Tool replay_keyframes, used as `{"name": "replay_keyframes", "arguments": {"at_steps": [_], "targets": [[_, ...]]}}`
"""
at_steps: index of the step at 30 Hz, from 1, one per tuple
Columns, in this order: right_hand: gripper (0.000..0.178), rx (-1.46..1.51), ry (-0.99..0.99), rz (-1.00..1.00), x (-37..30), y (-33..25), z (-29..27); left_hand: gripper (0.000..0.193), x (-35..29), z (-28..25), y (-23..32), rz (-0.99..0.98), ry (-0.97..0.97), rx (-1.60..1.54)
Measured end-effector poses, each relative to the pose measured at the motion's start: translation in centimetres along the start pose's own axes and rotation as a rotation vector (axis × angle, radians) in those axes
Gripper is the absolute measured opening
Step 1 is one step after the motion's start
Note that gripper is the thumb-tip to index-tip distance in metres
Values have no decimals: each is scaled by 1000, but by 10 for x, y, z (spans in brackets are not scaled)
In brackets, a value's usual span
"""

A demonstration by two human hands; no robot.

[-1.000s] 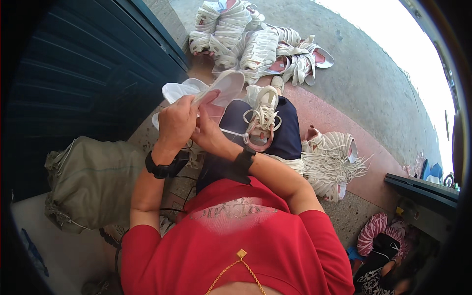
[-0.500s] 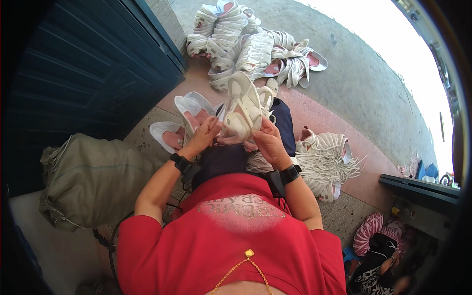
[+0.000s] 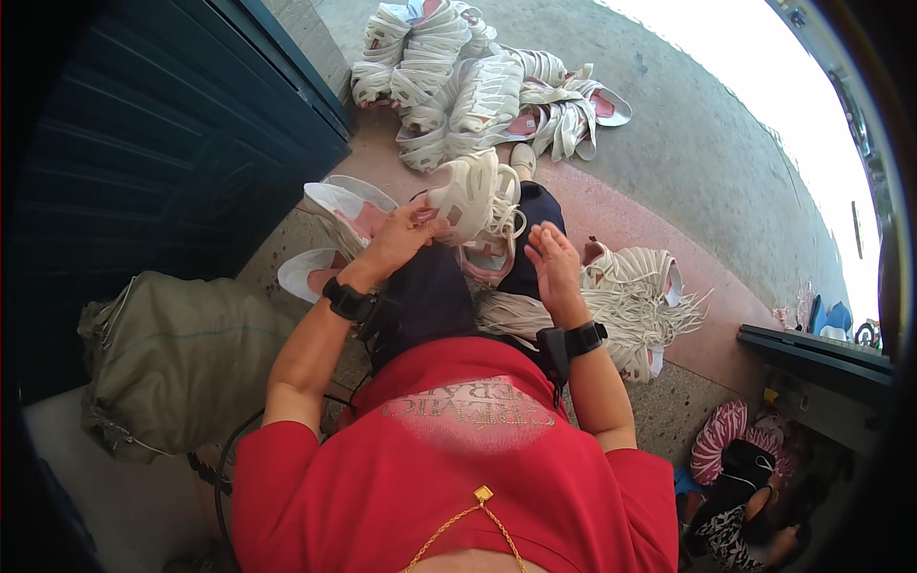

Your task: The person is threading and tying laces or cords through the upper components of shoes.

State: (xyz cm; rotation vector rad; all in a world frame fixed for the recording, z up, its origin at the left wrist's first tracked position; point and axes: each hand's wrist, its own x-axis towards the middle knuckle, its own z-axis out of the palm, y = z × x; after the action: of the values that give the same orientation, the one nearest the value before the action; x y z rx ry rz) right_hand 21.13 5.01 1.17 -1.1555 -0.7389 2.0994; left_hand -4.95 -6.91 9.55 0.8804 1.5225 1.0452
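Above my lap, my left hand (image 3: 413, 232) pinches the left edge of a cream sneaker upper (image 3: 468, 201), its fingers closed on the pink lining. The upper's loose laces (image 3: 506, 205) hang on its right side, and a pink-lined opening faces me. To the right of it, my right hand (image 3: 556, 267) is apart from the upper, fingers stretched out and holding nothing. Beside my left hand lie more white uppers with pink insides (image 3: 351, 215). A bundle of cream uppers (image 3: 635, 272) and a spread of loose laces (image 3: 611, 315) lie beyond my right wrist.
A large pile of laced white uppers (image 3: 478, 91) lies on the ground ahead. A dark blue metal door (image 3: 172, 143) stands at the left, above a stuffed green sack (image 3: 186, 353). Another person (image 3: 740, 477) sits at the lower right, below a dark ledge (image 3: 812, 368).
The right hand has let go of the sneaker upper and drawn back to the right. The upper has turned in the left hand, so its laces now show more plainly.
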Motion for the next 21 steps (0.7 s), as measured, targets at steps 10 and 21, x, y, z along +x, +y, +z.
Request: {"name": "replay_keyframes", "arguments": {"at_steps": [10,21], "targets": [[55,98,324,516,57,83,-23,51,-8,-11,2,-24,-23,-33],[39,423,-222,112,43,33,-24,59,23,68,-9,257,-145,827]]}}
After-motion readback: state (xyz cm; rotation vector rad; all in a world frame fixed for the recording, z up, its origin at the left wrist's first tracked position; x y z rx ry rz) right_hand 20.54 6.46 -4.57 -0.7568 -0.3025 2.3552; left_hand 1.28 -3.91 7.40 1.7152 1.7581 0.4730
